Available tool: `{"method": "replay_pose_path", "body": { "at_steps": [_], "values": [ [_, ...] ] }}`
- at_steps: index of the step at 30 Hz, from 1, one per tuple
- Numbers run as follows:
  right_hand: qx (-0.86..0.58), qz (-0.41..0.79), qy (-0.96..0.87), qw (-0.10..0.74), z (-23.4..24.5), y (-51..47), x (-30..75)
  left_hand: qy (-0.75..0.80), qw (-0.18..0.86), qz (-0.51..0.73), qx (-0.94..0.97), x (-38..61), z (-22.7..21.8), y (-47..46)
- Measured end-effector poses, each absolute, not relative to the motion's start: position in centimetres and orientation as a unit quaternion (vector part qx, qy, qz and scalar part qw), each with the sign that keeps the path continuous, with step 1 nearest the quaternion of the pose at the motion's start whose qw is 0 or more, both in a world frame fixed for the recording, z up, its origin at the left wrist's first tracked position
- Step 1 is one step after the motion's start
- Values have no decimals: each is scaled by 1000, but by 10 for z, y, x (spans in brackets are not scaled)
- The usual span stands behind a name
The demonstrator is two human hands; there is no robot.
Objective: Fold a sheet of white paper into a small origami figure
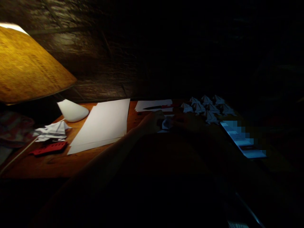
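A small piece of folded white paper (168, 123) is between my two hands, low over the table. My left hand (152, 121) has its fingers curled on the paper's left side. At the right edge of the same paper is my right hand (184, 123), very dark, its fingers closed there as far as the shadow lets me see. Just behind the hands, a knife (156, 107) with a red handle lies across some white sheets (140, 105). Several folded paper figures (205, 107) stand in a group beyond my right hand.
Large white sheets (102, 122) lie left of my hands. Farther left are a lamp with a yellow shade (30, 66), a crumpled printed paper (53, 131) and a red object (49, 148). A lit phone (239, 139) lies on the right. The table's (35, 167) front is in shadow.
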State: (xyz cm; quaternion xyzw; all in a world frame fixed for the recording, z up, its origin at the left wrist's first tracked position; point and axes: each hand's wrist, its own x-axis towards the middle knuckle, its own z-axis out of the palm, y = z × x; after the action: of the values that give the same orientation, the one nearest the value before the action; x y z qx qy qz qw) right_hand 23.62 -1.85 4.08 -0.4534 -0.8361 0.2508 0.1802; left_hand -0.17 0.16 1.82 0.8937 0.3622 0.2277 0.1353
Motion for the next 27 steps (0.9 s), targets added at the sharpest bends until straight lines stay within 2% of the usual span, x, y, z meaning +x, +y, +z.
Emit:
{"method": "replay_pose_path", "body": {
  "at_steps": [6,14,27],
  "values": [
    [-435,262,-839,195,40,-18,234,350,129,228,899,-2,19,2],
    [-470,218,-842,151,47,-22,235,356,131,224,898,-1,20,1],
    [-494,185,-837,150,49,-26,234,358,135,221,897,-2,17,2]
  ]
}}
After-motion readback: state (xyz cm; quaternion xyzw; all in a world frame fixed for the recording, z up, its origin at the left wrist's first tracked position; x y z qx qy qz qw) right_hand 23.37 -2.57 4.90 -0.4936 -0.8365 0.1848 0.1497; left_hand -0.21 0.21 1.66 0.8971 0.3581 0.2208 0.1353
